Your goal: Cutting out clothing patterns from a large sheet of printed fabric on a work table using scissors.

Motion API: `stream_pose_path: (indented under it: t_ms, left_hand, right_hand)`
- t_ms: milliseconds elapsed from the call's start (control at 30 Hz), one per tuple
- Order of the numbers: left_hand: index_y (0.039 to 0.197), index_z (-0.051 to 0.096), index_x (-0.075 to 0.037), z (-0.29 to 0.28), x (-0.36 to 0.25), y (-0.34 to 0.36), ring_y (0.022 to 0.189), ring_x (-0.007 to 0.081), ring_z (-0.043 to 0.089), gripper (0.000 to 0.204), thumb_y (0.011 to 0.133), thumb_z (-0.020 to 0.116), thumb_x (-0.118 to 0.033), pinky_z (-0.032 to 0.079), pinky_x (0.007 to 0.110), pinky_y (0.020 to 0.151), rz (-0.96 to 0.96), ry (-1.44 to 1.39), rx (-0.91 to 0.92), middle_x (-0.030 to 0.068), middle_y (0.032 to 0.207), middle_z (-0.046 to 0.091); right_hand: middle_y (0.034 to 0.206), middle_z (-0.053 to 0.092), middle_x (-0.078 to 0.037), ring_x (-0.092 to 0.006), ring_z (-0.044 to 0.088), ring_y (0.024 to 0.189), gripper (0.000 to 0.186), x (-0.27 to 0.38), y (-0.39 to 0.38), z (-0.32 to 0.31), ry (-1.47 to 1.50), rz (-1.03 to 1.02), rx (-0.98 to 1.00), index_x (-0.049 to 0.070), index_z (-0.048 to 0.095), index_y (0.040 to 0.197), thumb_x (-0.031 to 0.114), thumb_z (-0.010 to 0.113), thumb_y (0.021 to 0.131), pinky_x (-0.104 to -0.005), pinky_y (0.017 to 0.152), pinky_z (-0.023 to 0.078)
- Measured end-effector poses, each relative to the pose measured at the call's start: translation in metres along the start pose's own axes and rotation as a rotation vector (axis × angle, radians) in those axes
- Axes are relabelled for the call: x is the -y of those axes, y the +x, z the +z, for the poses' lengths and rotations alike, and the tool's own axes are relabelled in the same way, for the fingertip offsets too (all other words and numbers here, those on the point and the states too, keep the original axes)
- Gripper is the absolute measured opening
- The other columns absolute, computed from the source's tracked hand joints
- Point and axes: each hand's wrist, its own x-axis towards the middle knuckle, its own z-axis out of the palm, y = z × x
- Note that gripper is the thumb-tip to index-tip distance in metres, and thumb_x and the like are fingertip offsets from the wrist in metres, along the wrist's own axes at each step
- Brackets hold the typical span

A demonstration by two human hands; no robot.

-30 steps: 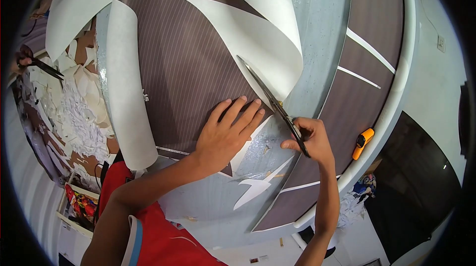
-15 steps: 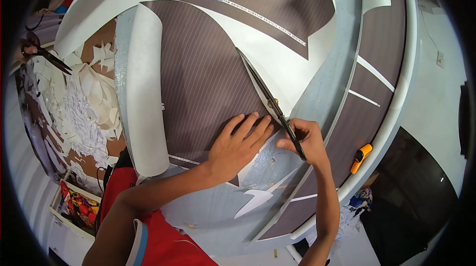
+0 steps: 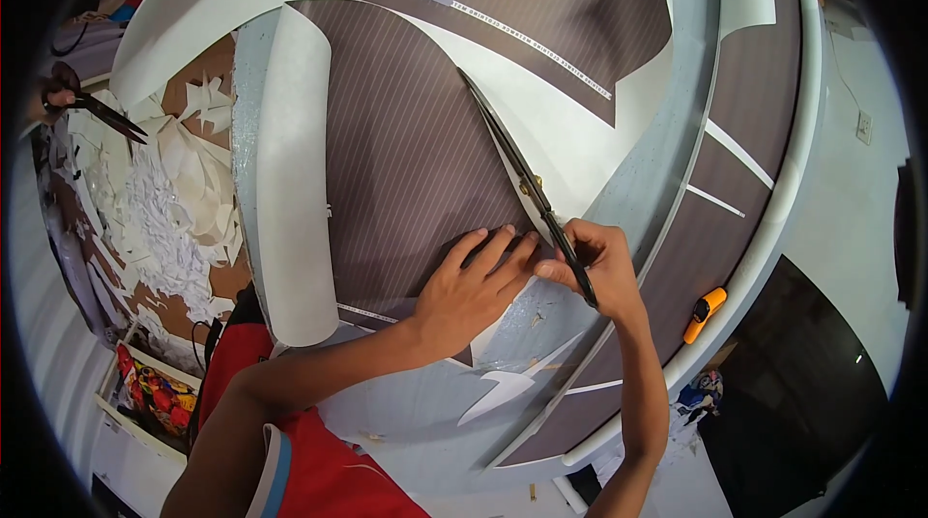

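A brown pinstriped printed paper sheet [image 3: 396, 122] lies in front of me, its left side curled over into a white roll [image 3: 298, 189]. My left hand [image 3: 471, 286] rests flat on the sheet's lower right part, fingers spread. Long black scissors [image 3: 517, 162] are held in my right hand [image 3: 607, 262], thumb and fingers around the handles. Their blades point away and up-left along the sheet's right edge, where brown print meets white paper. The left fingertips lie just left of the scissors' handles. How wide the blades are apart is hard to see.
Another brown printed sheet [image 3: 541, 6] lies at the far side. White offcuts [image 3: 507, 388] are on the grey-blue table [image 3: 387, 392]. An orange cutter knife [image 3: 706, 315] sits at right. Paper scraps [image 3: 169, 218] fill the left, where another person's hand [image 3: 60, 98] holds dark scissors [image 3: 111, 115].
The scissors' tip has moved farther up along the sheet's edge. My left hand stays flat on the sheet. The whole view has shifted slightly.
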Motion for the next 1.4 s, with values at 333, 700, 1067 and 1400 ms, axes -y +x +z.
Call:
stream_pose_path:
  t_ms: [333, 700, 1067, 1400]
  left_hand:
    - [0.129, 0.058, -0.011, 0.0, 0.003, -0.002, 0.126, 0.0244, 0.041, 0.045, 0.085, 0.054, -0.022, 0.031, 0.041, 0.108, 0.015, 0.005, -0.004, 0.005, 0.135, 0.047]
    - [0.124, 0.06, -0.012, -0.002, 0.005, 0.001, 0.125, 0.0206, 0.043, 0.04, 0.085, 0.057, -0.022, 0.031, 0.039, 0.107, 0.013, 0.055, -0.033, 0.0019, 0.134, 0.051]
    - [0.124, 0.06, -0.01, -0.001, 0.005, 0.001, 0.124, 0.0211, 0.044, 0.039, 0.086, 0.057, -0.022, 0.032, 0.041, 0.105, 0.015, 0.057, -0.029, 0.0008, 0.134, 0.05]
    - [0.126, 0.059, -0.01, 0.0, 0.004, 0.0, 0.129, 0.0227, 0.038, 0.043, 0.086, 0.054, -0.026, 0.027, 0.04, 0.109, 0.017, 0.041, -0.005, 0.0041, 0.138, 0.045]
  right_hand:
    - [0.053, 0.042, 0.007, -0.0018, 0.036, 0.05, 0.04, 0.022, 0.026, -0.006, -0.171, -0.063, 0.013, 0.007, 0.051, 0.065, 0.026, 0.086, 0.071, -0.0208, 0.045, 0.025]
    - [0.056, 0.044, 0.007, -0.0025, 0.038, 0.051, 0.042, 0.042, 0.047, -0.025, -0.269, -0.043, 0.075, 0.006, 0.053, 0.066, 0.029, 0.088, 0.067, -0.0209, 0.046, 0.026]
    - [0.058, 0.045, 0.006, -0.0029, 0.039, 0.054, 0.042, 0.052, 0.063, -0.033, -0.307, -0.04, 0.126, 0.006, 0.054, 0.067, 0.03, 0.089, 0.066, -0.0209, 0.048, 0.027]
    - [0.061, 0.044, 0.006, -0.0033, 0.037, 0.055, 0.042, 0.062, 0.069, -0.034, -0.336, -0.062, 0.157, 0.005, 0.054, 0.068, 0.029, 0.089, 0.066, -0.0215, 0.05, 0.026]
